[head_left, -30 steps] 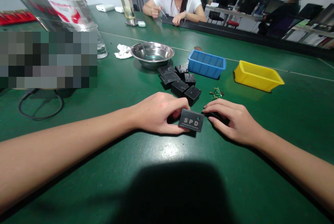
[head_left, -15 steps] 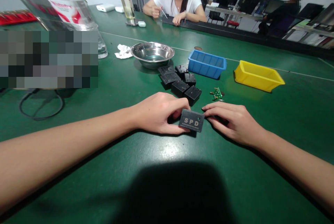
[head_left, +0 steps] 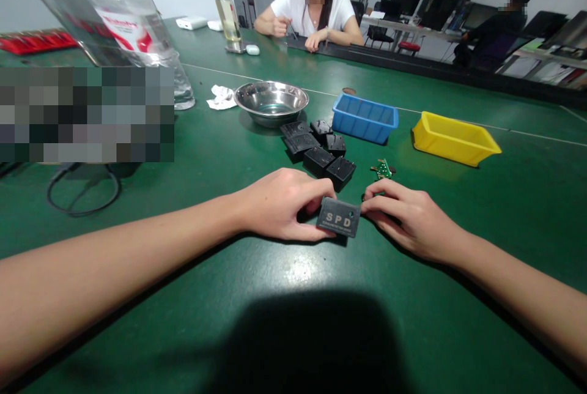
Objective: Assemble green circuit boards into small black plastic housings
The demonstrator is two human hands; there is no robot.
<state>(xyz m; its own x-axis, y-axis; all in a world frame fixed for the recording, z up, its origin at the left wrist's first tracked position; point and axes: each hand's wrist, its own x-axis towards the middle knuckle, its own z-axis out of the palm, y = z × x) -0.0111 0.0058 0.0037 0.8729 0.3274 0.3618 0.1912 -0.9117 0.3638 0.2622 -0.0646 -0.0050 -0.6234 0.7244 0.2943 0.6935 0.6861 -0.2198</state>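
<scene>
- Our left hand [head_left: 287,204] clamps the black SPD module [head_left: 339,217] at its left end, thumb below, just above the green table [head_left: 275,333].
- Our right hand [head_left: 413,216] is beside its right edge; we can't tell whether its fingertips pinch anything.

Bare hands [head_left: 287,205] and forearms [head_left: 151,236]

Over there, a crumpled white tissue [head_left: 222,98] lies near a large clear plastic bottle [head_left: 132,33] labelled red and white; across the table [head_left: 183,296] sits a white-shirted person [head_left: 337,14].
</scene>
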